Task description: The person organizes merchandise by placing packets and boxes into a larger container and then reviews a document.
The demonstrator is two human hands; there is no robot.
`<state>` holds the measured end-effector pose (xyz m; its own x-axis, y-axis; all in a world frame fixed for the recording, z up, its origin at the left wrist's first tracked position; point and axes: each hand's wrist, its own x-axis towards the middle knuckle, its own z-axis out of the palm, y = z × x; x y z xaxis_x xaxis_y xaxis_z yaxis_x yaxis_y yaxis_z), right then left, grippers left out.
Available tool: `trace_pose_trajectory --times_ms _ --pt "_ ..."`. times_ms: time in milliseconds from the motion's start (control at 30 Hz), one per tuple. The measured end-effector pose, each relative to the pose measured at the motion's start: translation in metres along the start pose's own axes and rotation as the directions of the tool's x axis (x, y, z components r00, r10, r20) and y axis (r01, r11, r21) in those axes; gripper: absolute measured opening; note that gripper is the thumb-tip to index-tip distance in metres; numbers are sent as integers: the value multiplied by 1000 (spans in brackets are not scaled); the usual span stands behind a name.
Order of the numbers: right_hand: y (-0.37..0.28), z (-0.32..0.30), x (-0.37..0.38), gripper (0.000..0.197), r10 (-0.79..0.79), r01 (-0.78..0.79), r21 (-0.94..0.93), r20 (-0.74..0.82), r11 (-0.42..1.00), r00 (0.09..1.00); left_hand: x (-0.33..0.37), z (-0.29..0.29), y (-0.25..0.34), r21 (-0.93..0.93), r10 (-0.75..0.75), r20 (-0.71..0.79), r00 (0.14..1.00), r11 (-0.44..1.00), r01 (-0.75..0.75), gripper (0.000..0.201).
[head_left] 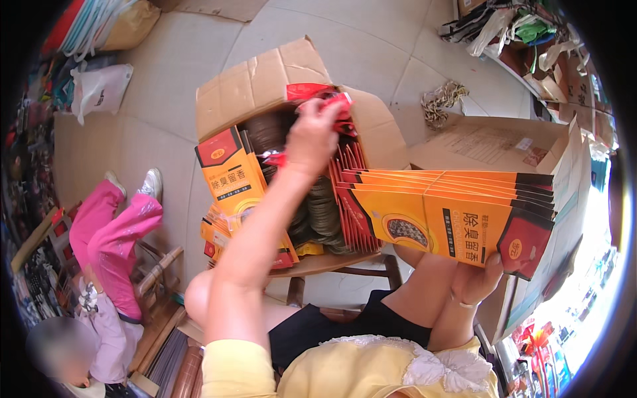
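My left hand (312, 136) reaches over the far part of an open cardboard box (265, 76). Its fingers are closed on a shiny red packet (340, 103), partly hidden by the hand. Low on the right, my right hand (479, 277) grips a fanned stack of flat orange-and-red insole packets (431, 222) by its near edge. A round window on the front packet shows a dark pattern. Inside the box are rolled brown bundles (262, 132), dark green coiled bundles (324, 209) and a row of red-edged packets (352, 222). More orange packets (232, 172) lie along the box's left side.
The box rests on a wooden stool (315, 265) before my knees. Another open carton (491, 142) stands to the right. At left sits a person in pink trousers (109, 229). Tangled string (443, 103) and a white bag (103, 89) lie on the tiled floor.
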<state>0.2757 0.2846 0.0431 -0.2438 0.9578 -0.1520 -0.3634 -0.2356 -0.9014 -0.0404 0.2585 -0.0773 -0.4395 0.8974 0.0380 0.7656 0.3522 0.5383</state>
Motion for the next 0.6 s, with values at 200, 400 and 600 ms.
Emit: trace_pose_trajectory --times_ms 200,400,600 --pt "-4 9 4 54 24 -28 99 45 995 999 -5 15 8 -64 75 -161 984 994 -86 55" --pt "-3 1 5 53 16 -15 22 -11 1000 1000 -33 -1 -27 -139 -480 72 874 863 485 85" --pt "-4 5 5 51 12 -19 70 93 997 996 -43 27 1 -96 -424 -35 905 903 419 69"
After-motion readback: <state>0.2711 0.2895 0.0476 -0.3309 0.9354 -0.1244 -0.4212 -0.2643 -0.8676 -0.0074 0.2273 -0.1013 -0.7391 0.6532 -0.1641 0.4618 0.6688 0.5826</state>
